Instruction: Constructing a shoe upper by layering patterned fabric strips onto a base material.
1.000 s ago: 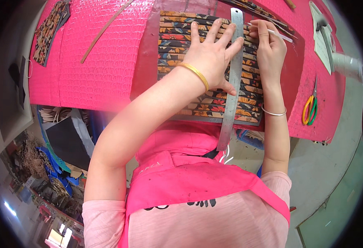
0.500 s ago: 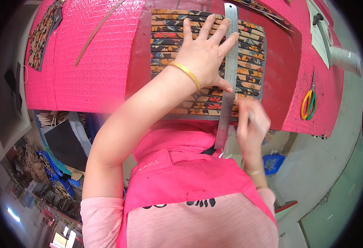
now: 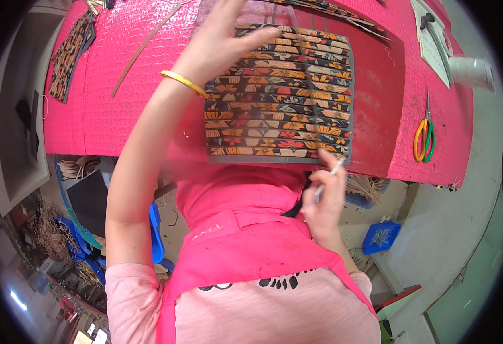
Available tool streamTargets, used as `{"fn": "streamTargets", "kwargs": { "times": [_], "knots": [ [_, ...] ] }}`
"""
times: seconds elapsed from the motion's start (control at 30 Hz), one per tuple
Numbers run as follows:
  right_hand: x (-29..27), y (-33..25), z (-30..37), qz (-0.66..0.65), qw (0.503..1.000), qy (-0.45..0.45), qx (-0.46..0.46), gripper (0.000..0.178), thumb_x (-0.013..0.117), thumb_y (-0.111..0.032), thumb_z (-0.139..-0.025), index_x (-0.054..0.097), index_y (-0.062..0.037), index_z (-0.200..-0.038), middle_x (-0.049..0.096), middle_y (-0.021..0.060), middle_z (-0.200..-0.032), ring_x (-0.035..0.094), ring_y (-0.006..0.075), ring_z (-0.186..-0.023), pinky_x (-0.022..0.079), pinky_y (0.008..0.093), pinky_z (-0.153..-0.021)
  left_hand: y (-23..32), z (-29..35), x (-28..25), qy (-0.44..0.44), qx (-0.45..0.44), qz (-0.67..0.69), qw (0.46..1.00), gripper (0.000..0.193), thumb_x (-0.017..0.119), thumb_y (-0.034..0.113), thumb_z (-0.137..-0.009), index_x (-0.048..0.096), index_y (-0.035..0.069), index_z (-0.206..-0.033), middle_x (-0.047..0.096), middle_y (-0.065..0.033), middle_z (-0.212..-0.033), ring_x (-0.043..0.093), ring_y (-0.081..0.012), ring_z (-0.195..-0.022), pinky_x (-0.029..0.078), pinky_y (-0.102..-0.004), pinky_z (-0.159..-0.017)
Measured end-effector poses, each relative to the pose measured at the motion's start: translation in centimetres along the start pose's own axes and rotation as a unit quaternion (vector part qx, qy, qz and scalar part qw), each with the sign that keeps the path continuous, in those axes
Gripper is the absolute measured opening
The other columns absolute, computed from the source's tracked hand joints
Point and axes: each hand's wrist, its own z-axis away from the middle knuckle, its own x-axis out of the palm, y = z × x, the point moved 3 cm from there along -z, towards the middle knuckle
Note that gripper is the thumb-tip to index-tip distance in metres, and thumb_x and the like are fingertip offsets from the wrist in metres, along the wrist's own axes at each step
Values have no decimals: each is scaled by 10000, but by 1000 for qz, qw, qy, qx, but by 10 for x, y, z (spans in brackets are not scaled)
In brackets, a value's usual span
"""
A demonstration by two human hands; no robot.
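A dark floral-print panel [image 3: 274, 123] with narrow horizontal folds or strips and a grey border lies on a dark red mat [image 3: 377, 103]. My left hand [image 3: 220, 46] is over its upper left part, thumb stretched out to the right. The other fingers run toward the upper picture edge and are partly cut off. My right hand [image 3: 326, 192], at the panel's near edge, holds a slim white pen-like tool [image 3: 337, 167]. Its fingertips are at the lower end of a ruler [image 3: 310, 86], which shows as a thin, blurred, nearly edge-on line across the panel.
Yellow-and-green-handled scissors [image 3: 424, 140] lie on the pink table cover [image 3: 131, 114] at the right. A floral piece [image 3: 71, 57] and a thin brown strip [image 3: 142, 51] are at the left. Beyond the panel lie several narrow strips [image 3: 343, 18]. A blue basket [image 3: 381, 238] stands below, at the right.
My left hand has lifted off the ruler and moved up and left. The ruler has turned from flat to nearly edge-on. My right hand has come down and left with the pen-like tool.
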Motion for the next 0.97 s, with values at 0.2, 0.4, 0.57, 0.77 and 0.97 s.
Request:
{"fn": "streamTargets", "kwargs": {
  "times": [0.2, 0.4, 0.57, 0.77, 0.97],
  "knots": [
    [-110, 35, -10, -17, 992, 121, 21, 161, 446, 90, -677, 444, -50, -757, 516, 225, -1231, 468, 300, -1187, 299, 414, -1024, -55, -4, -17, 18, -63, -148, 987, 371, 697, 254, -772, 599, 75, -1081, 607, -124, -1050, 595, -228, -981, 461, -350, -851],
    [-228, 180, -64, 313, 921, 228, 52, 184, 443, 112, -736, 479, 3, -880, 560, 131, -1211, 535, 231, -1078, 441, 355, -814, -40, -22, 1, -45, -21, -408, 912, 444, 687, 235, -766, 509, 81, -1143, 531, -137, -1116, 537, -295, -1025, 425, -393, -886],
    [-267, 275, -72, 394, 905, 157, 9, 200, 477, 71, -756, 510, -15, -933, 554, 132, -1214, 516, 279, -1105, 404, 370, -903, -37, -28, 7, 3, -3, -388, 921, 298, 751, 191, -653, 583, 32, -840, 546, -148, -875, 542, -314, -885, 441, -387, -798],
    [-238, 219, -111, 272, 954, 119, -32, 239, 561, -47, -857, 558, -6, -1093, 586, 128, -1153, 523, 249, -1093, 376, 348, -960, 6, 5, -3, 41, 25, -255, 966, 185, 640, 169, -738, 515, 92, -851, 598, -140, -678, 599, -342, -678, 450, -450, -595],
    [-235, 173, -155, 208, 975, 76, -14, 228, 531, -41, -889, 566, 11, -1109, 607, 138, -1089, 573, 232, -1007, 425, 328, -919, 86, 47, -93, 90, 62, -192, 975, 230, 659, 153, -768, 529, 74, -940, 607, -167, -708, 656, -205, -677, 485, -365, -609]
  ]
}}
